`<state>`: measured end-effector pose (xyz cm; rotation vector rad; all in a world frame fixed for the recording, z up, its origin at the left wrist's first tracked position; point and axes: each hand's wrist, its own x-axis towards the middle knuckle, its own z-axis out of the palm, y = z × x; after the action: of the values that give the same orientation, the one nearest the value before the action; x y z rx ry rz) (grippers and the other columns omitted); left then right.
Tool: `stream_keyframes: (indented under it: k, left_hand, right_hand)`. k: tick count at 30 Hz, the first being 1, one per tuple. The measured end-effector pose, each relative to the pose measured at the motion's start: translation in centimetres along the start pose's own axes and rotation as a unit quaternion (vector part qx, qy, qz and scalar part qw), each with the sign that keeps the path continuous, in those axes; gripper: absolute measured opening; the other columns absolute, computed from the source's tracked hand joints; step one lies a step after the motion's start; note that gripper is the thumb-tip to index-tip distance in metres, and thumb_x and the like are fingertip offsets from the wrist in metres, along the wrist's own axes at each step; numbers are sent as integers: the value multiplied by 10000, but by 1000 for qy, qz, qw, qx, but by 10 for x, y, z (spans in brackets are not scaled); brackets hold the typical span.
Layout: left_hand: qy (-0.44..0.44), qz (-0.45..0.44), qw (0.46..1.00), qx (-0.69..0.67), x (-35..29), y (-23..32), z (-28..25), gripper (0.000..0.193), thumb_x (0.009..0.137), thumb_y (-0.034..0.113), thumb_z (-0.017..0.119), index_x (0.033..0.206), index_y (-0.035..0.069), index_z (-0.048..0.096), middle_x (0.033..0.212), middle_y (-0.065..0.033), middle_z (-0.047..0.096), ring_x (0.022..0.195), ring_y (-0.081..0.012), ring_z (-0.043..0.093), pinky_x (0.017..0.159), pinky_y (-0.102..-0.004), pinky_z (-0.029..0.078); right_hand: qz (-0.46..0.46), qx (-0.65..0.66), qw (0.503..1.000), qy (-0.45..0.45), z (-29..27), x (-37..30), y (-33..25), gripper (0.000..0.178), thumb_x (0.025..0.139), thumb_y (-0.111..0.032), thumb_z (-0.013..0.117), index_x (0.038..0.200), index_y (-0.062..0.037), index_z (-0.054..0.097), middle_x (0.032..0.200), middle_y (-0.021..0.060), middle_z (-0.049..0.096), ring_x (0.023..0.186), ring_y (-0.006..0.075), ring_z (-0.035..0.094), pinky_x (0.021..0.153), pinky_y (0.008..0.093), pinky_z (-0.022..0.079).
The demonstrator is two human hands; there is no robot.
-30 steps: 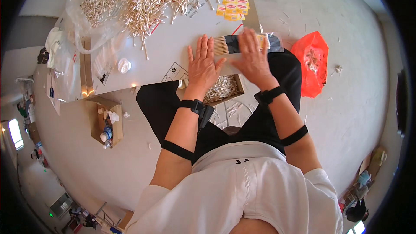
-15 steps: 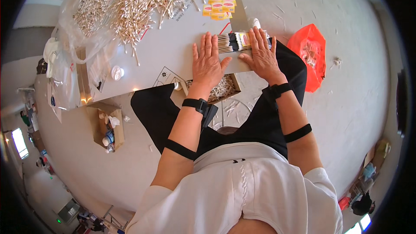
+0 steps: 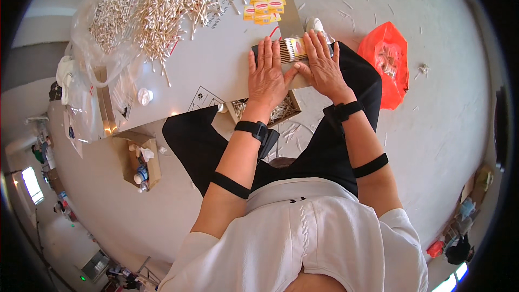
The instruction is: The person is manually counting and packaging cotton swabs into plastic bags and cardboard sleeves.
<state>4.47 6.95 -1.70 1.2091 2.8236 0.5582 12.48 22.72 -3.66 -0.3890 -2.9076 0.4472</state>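
Note:
My left hand [image 3: 268, 78] lies flat, fingers stretched forward, over the left end of a row of cotton swabs [image 3: 286, 52]. Against the row's right end sits a small yellow-and-white packet [image 3: 298, 46], partly covered by my right hand [image 3: 325, 70], which is also flat with its fingers extended. The two thumbs nearly meet in front of the row. A dark holder [image 3: 255, 50] shows beside my left fingers; most of it is hidden. Behind it, several yellow packets [image 3: 262, 8] stand grouped on the grey table [image 3: 216, 65].
Loose cotton swabs [image 3: 162, 16] are heaped at the back left beside a clear plastic bag [image 3: 81, 16]. A round white container [image 3: 145, 96] stands near the table's front edge. Below are a box of swabs [image 3: 292, 108], a carton [image 3: 124, 157] and a red bag [image 3: 397, 48].
My left hand has moved right, toward my right hand. The dark gap between the swabs and the yellow packet has closed. The view has shifted slightly.

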Motion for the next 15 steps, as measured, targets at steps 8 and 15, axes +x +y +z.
stream_keyframes:
  k: [8,15]
  left_hand:
    - [-3,17,1000,-4,8,10,2,788,955,510,464,1483,-38,262,1576,-204,203,1472,-326,187,1174,-529,145]
    - [-14,6,1000,-18,9,16,2,771,932,401,566,1481,-48,264,1568,-219,218,1468,-331,196,1178,-494,163]
  right_hand:
    - [9,48,999,-11,-1,0,5,828,936,-663,353,1522,-84,258,1584,114,242,1485,288,154,1146,603,28]
    - [90,212,948,222,1,-5,16,605,923,-285,634,1434,-53,408,1472,177,408,1394,340,339,1143,479,228]
